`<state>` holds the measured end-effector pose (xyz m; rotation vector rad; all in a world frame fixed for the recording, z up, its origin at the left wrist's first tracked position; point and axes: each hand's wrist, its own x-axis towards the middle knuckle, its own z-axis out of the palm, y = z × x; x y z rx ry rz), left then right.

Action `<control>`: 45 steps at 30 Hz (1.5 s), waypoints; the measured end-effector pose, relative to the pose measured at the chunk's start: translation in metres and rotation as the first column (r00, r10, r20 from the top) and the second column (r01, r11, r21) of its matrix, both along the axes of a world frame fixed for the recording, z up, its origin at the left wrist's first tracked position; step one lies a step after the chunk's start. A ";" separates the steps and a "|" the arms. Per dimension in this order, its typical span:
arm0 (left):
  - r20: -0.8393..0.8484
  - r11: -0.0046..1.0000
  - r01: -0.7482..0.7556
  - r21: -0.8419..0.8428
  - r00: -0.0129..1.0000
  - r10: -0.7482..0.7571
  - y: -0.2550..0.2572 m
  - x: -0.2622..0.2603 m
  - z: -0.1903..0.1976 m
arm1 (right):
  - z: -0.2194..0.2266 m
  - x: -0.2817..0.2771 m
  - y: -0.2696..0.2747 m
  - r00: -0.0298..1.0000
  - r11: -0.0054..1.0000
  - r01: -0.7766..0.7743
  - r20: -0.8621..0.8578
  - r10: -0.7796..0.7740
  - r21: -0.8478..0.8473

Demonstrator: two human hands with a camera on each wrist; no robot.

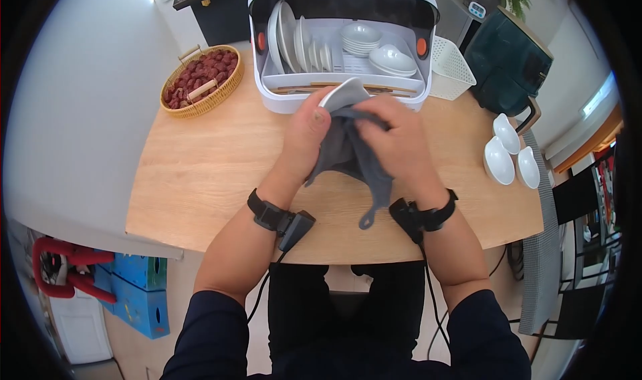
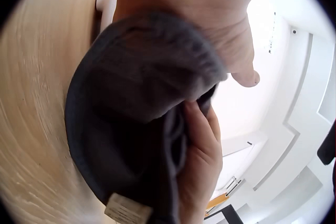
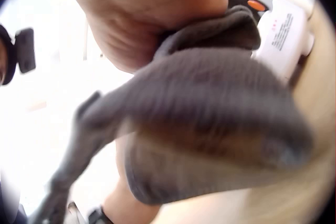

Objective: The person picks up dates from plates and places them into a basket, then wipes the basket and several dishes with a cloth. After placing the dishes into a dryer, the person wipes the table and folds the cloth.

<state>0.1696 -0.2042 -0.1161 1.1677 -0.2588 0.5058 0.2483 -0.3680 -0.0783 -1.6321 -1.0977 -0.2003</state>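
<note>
In the head view my left hand [image 1: 304, 136] grips a white bowl [image 1: 344, 92] by its side, with the thumb toward me and the bowl tilted up. My right hand [image 1: 399, 136] holds a grey cloth [image 1: 348, 149] against the bowl, its fingers bent over the fabric at the rim. The cloth drapes below both hands, and its hanging loop [image 1: 366, 219] dangles near the table's front edge. Folds of the cloth [image 2: 126, 103] fill the left wrist view and hide the bowl there. In the right wrist view the cloth [image 3: 210, 87] is blurred.
Behind the hands stands a white dish box [image 1: 277, 102] with plates and bowls inside. A wicker basket [image 1: 194, 110] of dark red dates sits at left. Three small white bowls [image 1: 499, 161] lie at right, near a dark green air fryer [image 1: 508, 59] and a white plastic basket [image 1: 451, 79].
</note>
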 end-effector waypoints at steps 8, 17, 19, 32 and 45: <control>-0.042 0.987 -0.067 -0.145 0.997 0.062 0.005 0.000 0.000 | 0.024 0.004 -0.030 0.703 0.693 -0.668 -0.534 0.469 -0.271; -0.103 0.929 0.064 -0.365 0.989 -0.108 0.003 -0.005 0.014 | -0.005 -0.010 -0.001 0.940 0.985 0.039 0.341 0.022 -0.170; -0.053 0.939 0.116 -0.324 0.989 -0.141 0.003 -0.005 0.017 | 0.000 -0.005 -0.005 0.934 0.990 0.052 0.357 -0.003 -0.128; -0.265 0.918 -0.010 -0.395 0.959 -0.104 0.028 0.000 0.001 | 0.034 0.116 -0.019 0.758 0.729 0.611 0.493 -0.426 -0.309; -0.302 0.907 0.002 -0.421 0.942 -0.143 0.037 0.000 -0.006 | 0.054 0.066 -0.072 0.834 0.664 0.548 0.396 -0.384 -0.509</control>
